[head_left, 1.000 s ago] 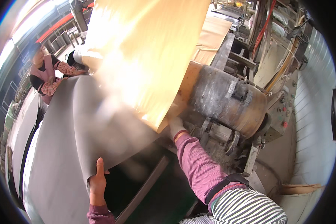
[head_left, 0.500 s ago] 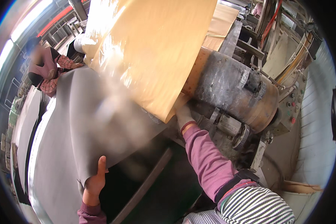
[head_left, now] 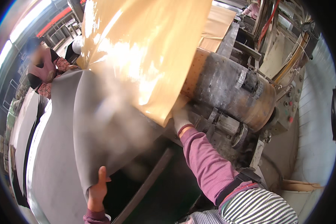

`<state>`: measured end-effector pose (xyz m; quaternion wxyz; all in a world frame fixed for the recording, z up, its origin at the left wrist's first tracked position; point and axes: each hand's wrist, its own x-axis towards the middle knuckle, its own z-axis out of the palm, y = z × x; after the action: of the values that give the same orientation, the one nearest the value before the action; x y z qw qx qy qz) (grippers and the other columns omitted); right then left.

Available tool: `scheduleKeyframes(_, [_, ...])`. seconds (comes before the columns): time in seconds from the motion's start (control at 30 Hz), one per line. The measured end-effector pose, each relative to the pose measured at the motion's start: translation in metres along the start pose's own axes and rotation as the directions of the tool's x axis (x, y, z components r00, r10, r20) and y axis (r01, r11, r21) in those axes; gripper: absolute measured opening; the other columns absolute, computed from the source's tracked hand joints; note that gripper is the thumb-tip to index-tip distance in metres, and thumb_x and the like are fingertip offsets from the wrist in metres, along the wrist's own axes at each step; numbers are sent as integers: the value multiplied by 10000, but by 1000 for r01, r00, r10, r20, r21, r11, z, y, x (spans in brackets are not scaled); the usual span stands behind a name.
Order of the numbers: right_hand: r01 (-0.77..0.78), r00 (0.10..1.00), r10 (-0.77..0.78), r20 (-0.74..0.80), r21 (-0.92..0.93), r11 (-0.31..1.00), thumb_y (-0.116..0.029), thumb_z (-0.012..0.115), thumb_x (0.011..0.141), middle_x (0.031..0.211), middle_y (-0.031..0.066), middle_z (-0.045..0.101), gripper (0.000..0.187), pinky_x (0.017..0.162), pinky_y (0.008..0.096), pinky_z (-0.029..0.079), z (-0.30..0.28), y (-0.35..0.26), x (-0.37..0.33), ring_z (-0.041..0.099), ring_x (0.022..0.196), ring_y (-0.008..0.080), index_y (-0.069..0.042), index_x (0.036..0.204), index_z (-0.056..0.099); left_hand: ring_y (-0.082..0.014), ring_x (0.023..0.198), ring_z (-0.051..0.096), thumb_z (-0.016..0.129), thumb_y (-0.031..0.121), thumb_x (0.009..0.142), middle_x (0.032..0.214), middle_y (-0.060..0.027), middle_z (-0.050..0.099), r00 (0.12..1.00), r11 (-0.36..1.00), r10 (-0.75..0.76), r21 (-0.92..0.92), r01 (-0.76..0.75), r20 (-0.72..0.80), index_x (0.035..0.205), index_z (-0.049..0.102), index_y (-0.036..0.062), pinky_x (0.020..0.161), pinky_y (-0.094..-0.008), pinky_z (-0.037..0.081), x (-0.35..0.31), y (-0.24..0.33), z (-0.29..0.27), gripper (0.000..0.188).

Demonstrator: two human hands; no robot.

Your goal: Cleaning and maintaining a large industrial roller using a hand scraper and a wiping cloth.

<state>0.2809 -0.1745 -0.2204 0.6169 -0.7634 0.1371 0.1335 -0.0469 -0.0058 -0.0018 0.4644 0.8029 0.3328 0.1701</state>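
Note:
A big tan sheet (head_left: 145,48) hangs shiny off a large grey metal roller (head_left: 231,86). Under it lies a wide grey sheet (head_left: 100,123), partly blurred as if by steam. My left hand (head_left: 97,188) grips the grey sheet's near corner from below, thumb on top. My right hand (head_left: 181,117), in a pale glove, holds the lower corner of the tan sheet right beside the roller. Both my sleeves are pink.
Another person (head_left: 44,71) in pink stands at the far left end of the grey sheet. Machine frame, gears and a control box (head_left: 287,108) sit right of the roller. A dark pit with a slanting bar (head_left: 149,186) opens below the sheets.
The tan sheet has come further off the roller and hangs lower. My right hand has moved up to its corner; my left hand stays on the grey sheet's corner.

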Motion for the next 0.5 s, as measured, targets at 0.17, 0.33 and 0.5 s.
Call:
scheduleKeyframes(0.17, [433,901,-345,262,-583,688,-298,500,894,1014,282,637,329,867,417,482,-13,-14,-3,588,1052,395,-69,1057,670,-132,731,594,604,157,926,937,-60,611,999,994,-33,-107,30,-25,1126,560,14,534,-242,517,11,4,-14,250])
scheduleKeyframes(0.33, [277,957,-243,160,-245,929,-231,491,900,968,200,670,258,817,395,513,-18,-26,60,632,972,350,-76,993,676,-129,603,577,606,120,918,842,-63,606,984,982,177,-74,-174,30,1043,569,-10,511,-241,516,15,12,-7,184])
scheduleKeyframes(0.5, [304,932,-328,154,160,939,-230,494,898,964,186,674,253,808,389,515,10,-11,41,637,960,340,-76,984,676,-115,566,563,606,121,919,703,-41,592,989,997,70,-22,-68,132,919,581,4,488,-247,466,10,-57,-17,120])
